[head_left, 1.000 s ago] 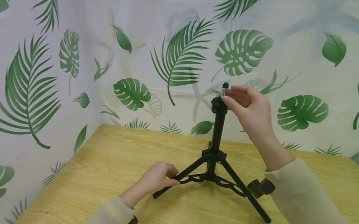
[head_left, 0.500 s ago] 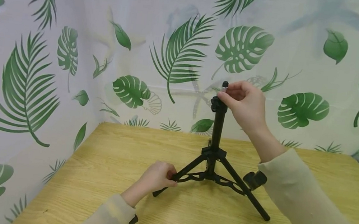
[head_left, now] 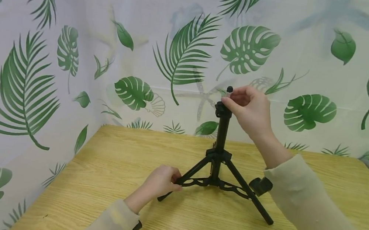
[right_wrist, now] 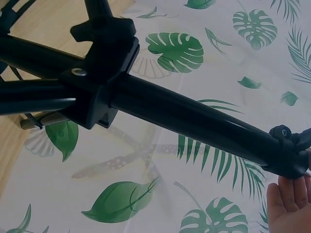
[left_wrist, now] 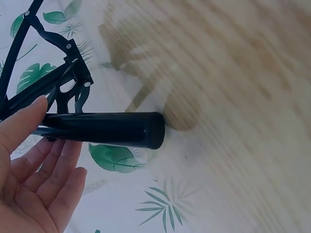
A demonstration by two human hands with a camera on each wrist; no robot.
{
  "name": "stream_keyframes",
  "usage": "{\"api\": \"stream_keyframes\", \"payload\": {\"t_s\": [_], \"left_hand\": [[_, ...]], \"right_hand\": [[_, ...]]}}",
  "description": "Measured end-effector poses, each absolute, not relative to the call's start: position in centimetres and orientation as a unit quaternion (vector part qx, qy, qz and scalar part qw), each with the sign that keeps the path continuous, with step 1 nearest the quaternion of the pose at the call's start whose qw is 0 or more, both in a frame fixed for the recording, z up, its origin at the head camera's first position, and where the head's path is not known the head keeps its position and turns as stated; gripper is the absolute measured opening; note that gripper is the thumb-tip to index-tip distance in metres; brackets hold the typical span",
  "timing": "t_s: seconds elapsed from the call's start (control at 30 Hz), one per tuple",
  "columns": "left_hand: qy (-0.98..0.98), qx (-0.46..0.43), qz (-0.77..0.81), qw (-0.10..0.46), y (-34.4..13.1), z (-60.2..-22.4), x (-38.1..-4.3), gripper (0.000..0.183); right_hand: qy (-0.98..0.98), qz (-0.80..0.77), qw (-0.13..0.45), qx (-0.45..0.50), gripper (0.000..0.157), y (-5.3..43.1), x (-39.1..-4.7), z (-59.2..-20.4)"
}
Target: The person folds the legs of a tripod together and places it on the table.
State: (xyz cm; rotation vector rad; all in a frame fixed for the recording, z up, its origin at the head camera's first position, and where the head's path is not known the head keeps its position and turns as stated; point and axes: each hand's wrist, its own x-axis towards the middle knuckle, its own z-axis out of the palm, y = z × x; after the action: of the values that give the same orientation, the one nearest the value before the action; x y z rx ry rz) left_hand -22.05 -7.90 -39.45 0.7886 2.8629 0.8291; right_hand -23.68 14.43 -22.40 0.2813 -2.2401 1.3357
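Note:
A black light stand point(head_left: 222, 133) stands on the wooden table with its legs spread. My left hand point(head_left: 161, 181) grips its left leg low down; in the left wrist view the thumb lies above the leg point(left_wrist: 112, 128) and the fingers beneath it. At the top, my right hand point(head_left: 253, 110) pinches the small silver stud point(head_left: 228, 95) with its black tip point(head_left: 229, 89), just over the clamp collar point(head_left: 222, 109). Only part of the right hand point(right_wrist: 289, 206) shows in the right wrist view, at the upper end of the column point(right_wrist: 194, 121).
The table point(head_left: 117, 153) reaches back to a white curtain point(head_left: 182, 3) printed with green leaves. Flat braces point(head_left: 198, 182) join the legs to the column. A black device point(head_left: 261, 186) is at the right cuff, another point(head_left: 137, 228) at the left.
My right hand has moved slightly left, its thumb now in front of the stud. The stand's top sits a little lower in view and its right foot slightly further left. My left hand keeps its grip.

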Motion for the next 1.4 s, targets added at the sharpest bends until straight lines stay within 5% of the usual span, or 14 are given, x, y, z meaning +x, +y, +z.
{"api": "stream_keyframes", "payload": {"t_s": [1.4], "left_hand": [[0.898, 0.257, 0.352, -0.058, -5.7, -39.2, -22.0, 0.018]], "right_hand": [[-0.83, 0.495, 0.231, 0.118, 0.028, 14.4, -22.9, -23.8]]}}
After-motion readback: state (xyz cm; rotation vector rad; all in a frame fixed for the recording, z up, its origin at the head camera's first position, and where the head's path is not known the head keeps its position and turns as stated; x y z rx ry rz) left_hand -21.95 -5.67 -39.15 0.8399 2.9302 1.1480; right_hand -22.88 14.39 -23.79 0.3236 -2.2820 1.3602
